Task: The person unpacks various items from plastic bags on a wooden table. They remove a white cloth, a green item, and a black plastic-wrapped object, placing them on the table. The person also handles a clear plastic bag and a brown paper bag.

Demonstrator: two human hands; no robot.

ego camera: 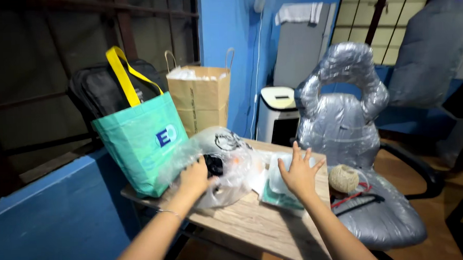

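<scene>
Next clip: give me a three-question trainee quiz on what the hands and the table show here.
1. True or false: the left hand rests on the clear plastic bag.
2. What colour are the handles of the green tote bag?
3. Where does the ball of twine sit: A) on the wooden table, B) on the wrapped chair, C) in the paper bag?
Key: 1 true; 2 yellow; 3 B. The right hand is spread open.

A wooden table [256,222] (pale, grainy) bears a teal tote bag [141,144], clear plastic bags [228,166] and flat packets [276,190].
</scene>
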